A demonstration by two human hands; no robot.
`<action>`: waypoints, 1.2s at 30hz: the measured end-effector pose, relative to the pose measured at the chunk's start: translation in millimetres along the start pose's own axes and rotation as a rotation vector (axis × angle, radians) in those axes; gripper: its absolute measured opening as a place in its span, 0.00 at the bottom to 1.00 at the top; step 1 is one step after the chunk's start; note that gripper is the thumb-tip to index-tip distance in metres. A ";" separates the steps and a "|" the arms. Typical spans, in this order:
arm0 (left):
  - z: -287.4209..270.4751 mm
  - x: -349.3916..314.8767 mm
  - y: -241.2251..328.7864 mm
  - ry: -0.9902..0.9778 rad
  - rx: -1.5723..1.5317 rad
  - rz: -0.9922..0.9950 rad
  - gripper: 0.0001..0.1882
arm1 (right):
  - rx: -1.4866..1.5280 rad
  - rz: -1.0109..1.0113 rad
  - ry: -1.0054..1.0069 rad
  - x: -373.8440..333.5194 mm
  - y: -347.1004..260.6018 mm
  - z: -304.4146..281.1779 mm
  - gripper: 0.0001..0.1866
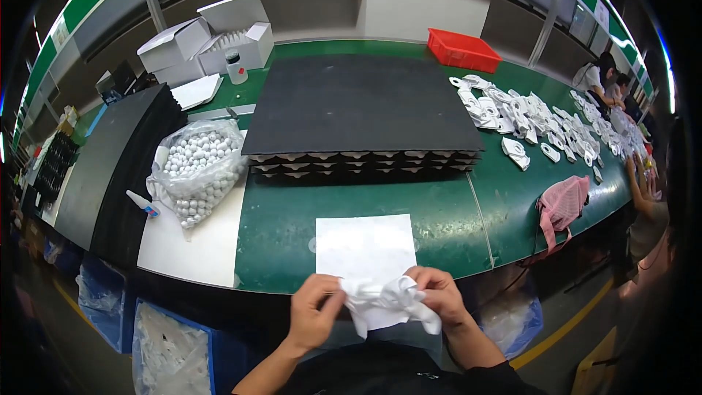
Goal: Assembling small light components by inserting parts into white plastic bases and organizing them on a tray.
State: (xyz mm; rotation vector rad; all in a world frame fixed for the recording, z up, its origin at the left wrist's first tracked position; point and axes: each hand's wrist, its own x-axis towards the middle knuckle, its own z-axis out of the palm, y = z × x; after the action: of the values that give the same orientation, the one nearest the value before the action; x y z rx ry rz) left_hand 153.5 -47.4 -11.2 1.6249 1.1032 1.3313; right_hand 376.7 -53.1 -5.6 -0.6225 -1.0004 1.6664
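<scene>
Near the table's front edge, my left hand [313, 312] pinches one side of a soft white folded piece [380, 298], its fingers slightly blurred. My right hand [442, 295] grips the other side between thumb and fingers. A rounded, knob-like bulge shows on the piece near the right hand, and loose ends hang from it. Whether it is cloth or thin plastic I cannot tell. Beyond and partly under it, a white sheet [365, 238] lies flat on the green table [292, 230].
Behind the sheet stand stacked black trays [362, 106]. To the left are a clear bag of white balls [201, 164], a small glue bottle [142, 203] and another black stack [110, 168]. White pieces [526, 113], a red bin [464, 51] and a pink bag [561, 208] lie right; people work beyond.
</scene>
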 end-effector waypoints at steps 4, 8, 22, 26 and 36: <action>33.2 -15.9 -0.1 -0.457 0.066 0.105 0.05 | 0.355 -0.010 0.213 10.3 -10.7 8.1 0.07; 47.6 -15.2 1.5 -0.527 0.166 0.299 0.06 | -0.049 0.038 0.362 31.2 -17.8 -12.5 0.08; -4.4 35.8 -24.9 0.182 0.422 0.276 0.05 | -1.764 -0.461 -0.293 100.3 -12.2 -26.3 0.10; -8.0 34.5 -25.1 0.193 0.392 0.243 0.05 | -1.892 -0.339 -0.410 77.8 -24.0 -12.3 0.12; -0.8 36.1 -22.2 0.205 0.398 0.253 0.04 | -1.694 -0.401 -0.155 86.1 -18.5 -32.7 0.11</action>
State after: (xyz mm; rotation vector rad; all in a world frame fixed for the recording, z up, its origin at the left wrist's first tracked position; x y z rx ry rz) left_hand 152.4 -5.8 -19.5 2.0026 1.3894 1.5396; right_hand 384.9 40.4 -0.2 -1.1922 -2.3765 0.1692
